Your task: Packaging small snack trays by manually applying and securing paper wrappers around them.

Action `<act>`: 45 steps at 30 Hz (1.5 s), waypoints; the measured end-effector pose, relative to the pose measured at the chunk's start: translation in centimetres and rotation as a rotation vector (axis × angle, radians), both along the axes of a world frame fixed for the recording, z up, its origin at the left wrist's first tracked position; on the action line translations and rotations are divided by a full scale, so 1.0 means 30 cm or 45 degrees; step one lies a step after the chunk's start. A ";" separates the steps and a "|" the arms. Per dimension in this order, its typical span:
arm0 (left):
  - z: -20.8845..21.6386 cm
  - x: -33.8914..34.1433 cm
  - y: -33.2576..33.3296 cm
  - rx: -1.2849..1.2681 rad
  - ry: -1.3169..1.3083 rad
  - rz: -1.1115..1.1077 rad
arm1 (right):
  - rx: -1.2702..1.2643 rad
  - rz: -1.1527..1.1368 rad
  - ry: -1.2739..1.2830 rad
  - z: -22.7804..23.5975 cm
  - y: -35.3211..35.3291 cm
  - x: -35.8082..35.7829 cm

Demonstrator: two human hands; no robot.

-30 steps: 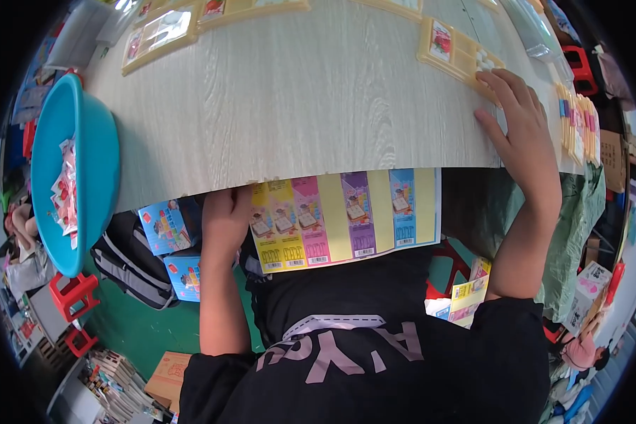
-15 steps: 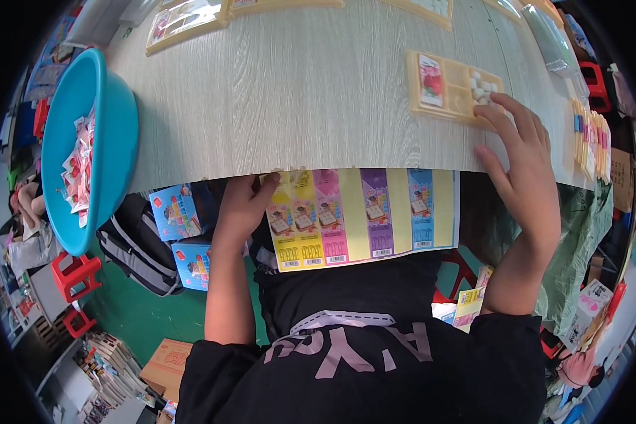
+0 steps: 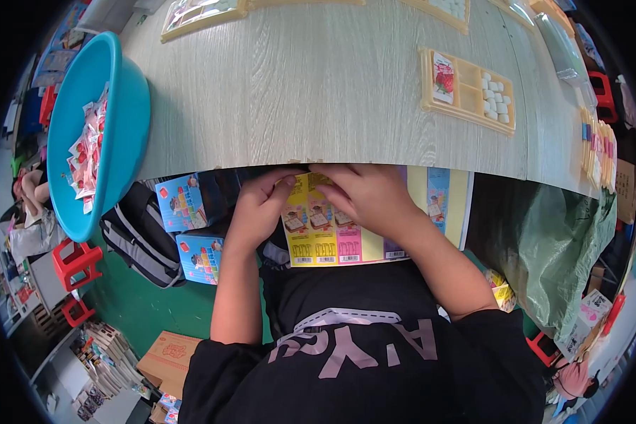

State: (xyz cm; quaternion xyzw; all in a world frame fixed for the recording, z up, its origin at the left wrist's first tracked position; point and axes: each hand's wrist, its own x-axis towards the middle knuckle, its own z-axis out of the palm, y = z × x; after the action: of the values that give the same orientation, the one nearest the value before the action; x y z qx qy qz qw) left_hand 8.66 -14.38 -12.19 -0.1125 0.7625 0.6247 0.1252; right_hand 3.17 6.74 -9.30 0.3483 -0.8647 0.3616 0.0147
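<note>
A sheet of stickers (image 3: 417,254) in yellow, pink, purple and blue strips lies across my lap, below the table's near edge. Bare backing shows between some strips. At its upper left corner my left hand (image 3: 260,208) is closed, thumb and fingers pinching the sheet. My right hand (image 3: 374,201) reaches across from the right and covers the sheet's middle. Its thumb and finger are closed at the top of a yellow sticker (image 3: 321,219), close to the left hand. The table edge partly hides the fingertips of both hands.
On the table, a cream compartment tray (image 3: 468,90) holds a strawberry sachet and white pieces. A turquoise basin (image 3: 136,113) of pink sachets stands at the left. Blue boxes (image 3: 201,258) sit below the table, beside a grey and black bag (image 3: 143,237). Wrapped trays line the far edge.
My right hand has left the cream tray and come down left onto the sticker sheet, beside my left hand. The left hand still holds the sheet's corner. The whole view has shifted slightly.
</note>
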 end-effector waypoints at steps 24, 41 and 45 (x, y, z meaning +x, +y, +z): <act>-0.030 -0.016 0.014 0.012 0.070 0.118 | 0.065 0.067 -0.021 -0.063 -0.017 -0.009; -0.098 -0.039 -0.075 -1.245 0.578 -0.253 | -0.580 0.478 -0.458 0.424 0.598 0.003; -0.081 -0.038 -0.012 -1.312 0.845 -0.007 | -0.749 0.221 -0.205 0.435 0.567 -0.020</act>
State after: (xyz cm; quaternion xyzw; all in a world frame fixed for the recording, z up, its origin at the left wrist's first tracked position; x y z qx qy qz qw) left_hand 7.53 -14.73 -14.60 0.0438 0.9651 0.1771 -0.1878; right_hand 2.56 23.74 3.75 0.3720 -0.6883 0.6225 0.0155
